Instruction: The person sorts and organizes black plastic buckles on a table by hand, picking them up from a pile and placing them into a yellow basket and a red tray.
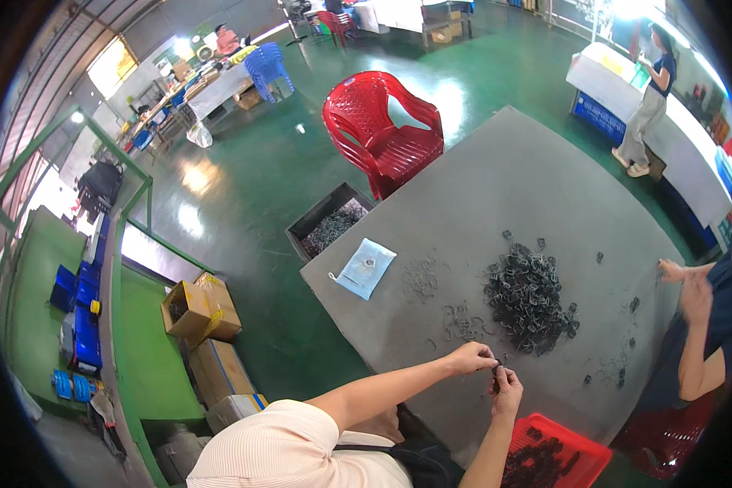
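Note:
Over the near edge of the grey table (537, 175), my two hands meet in front of me. My right hand (507, 394) is closed on a small black part (496, 368), its fingertips pinched together. The fingers of my left hand (470, 359) are also closed, at the upper end of that part; whether they grip the part or a thin scrap is too small to tell. Just beyond my hands lies a heap of small black clip-like parts (525, 297). Thin dark curved scraps (462, 323) lie left of the heap, with finer ones (421, 278) farther off.
A red basket (590, 450) with black parts stands by my right forearm. A light blue face mask (366, 268) lies at the table's left. A co-worker's hands (691, 293) are at the right edge. Beyond stand a dark bin (307, 228) and a red chair (374, 122).

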Demonstrator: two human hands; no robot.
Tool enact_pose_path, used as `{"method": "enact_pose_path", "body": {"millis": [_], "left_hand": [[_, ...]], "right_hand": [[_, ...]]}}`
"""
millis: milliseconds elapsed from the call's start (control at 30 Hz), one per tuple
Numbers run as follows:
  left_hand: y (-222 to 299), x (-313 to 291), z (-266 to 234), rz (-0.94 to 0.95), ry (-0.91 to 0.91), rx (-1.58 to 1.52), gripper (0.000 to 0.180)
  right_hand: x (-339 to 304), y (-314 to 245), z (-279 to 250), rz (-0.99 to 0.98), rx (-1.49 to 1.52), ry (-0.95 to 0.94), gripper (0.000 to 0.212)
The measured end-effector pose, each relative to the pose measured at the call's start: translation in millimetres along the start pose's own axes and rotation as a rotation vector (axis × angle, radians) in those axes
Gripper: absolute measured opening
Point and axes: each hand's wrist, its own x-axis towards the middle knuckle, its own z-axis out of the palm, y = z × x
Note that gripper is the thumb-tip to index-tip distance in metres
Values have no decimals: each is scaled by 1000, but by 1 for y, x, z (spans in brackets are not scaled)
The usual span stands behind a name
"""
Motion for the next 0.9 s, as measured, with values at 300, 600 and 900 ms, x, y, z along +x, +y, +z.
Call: {"method": "enact_pose_path", "body": {"millis": [300, 600, 900], "left_hand": [[-15, 3, -4, -84, 415, -136, 24], [25, -37, 139, 740, 239, 369, 22], [-23, -33, 264, 1321, -318, 1046, 26]], "right_hand": [[31, -13, -18, 136, -34, 25, 14], [-39, -22, -16, 177, 690, -36, 21], [-91, 4, -93, 191, 598, 146, 20]]}}
